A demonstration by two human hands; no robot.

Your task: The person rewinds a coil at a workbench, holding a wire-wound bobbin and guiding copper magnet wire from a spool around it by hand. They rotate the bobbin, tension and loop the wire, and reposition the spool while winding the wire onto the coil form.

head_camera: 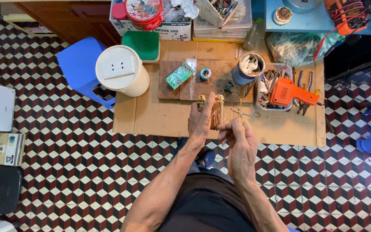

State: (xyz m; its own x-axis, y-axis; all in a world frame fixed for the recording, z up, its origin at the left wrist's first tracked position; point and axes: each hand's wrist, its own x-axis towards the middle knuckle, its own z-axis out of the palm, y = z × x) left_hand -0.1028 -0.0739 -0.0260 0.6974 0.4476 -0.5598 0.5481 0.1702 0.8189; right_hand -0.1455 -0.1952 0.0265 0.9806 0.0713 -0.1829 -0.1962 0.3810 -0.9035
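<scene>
The left hand (pixel 200 120) wraps around a copper wire coil (pixel 216 112), held up just in front of the wooden board (pixel 202 86). The right hand (pixel 237 137) pinches the coil's near side — probably a thin wire. Best to pull gently and hold the coil steady — thin wire may snap.

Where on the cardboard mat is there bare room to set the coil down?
Bare cardboard lies between the wooden board and the mat's near edge, left of the left hand. Another patch lies below the tool tray, right of the right hand. The far edge is crowded.
</scene>
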